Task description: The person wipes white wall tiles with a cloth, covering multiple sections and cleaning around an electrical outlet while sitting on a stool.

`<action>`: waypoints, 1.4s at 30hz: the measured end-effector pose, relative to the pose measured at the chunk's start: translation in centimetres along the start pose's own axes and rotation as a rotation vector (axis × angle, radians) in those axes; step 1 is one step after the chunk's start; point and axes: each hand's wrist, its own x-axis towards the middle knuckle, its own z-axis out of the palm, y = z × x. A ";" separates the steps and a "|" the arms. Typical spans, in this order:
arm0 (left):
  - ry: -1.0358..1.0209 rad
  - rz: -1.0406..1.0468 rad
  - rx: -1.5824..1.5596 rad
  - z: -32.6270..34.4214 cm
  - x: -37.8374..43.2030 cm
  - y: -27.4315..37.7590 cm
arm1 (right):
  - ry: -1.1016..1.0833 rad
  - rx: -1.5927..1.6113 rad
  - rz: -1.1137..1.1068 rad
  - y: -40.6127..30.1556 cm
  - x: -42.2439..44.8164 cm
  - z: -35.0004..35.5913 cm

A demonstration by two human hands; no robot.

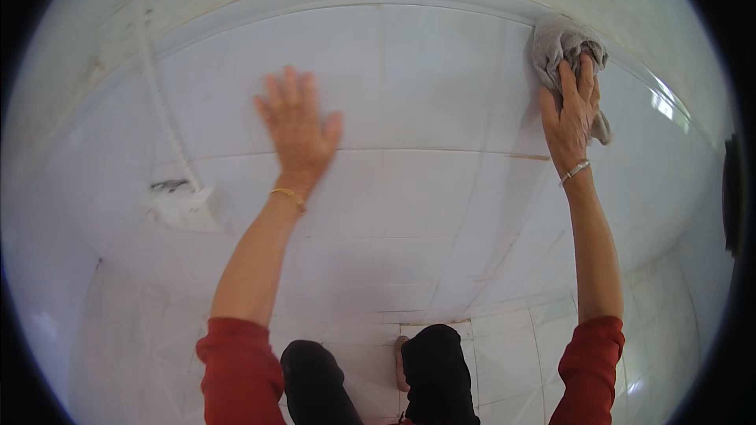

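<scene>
My right hand [572, 109] presses a crumpled grey cloth [555, 44] against the white tiled wall [437, 76], at its upper trim strip [460, 1]. The cloth bunches above and behind my fingers, and one end hangs down beside the wrist. Fingers spread, my left hand [298, 121] is at the same wall, further left, and holds nothing. It is slightly blurred, and I cannot tell whether the palm touches the tiles.
A white socket box [186, 209] juts from the wall at the left, fed by a pale conduit [156, 85] from above. A dark object [731, 194] stands at the right rim. Below are my black-clad legs [440, 372] and a pale tiled floor [508, 360].
</scene>
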 end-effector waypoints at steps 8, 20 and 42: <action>-0.015 -0.038 -0.033 -1.9 -0.7 -1.7 | -0.137 0.183 -0.465 -15.9 2.6 3.0; -0.134 -0.005 -0.156 -4.9 -5.6 -3.6 | -0.133 0.403 -0.802 -29.4 8.2 5.5; -0.236 0.013 -0.209 -6.1 -5.9 -6.5 | -0.208 0.513 -1.286 -43.1 7.9 7.5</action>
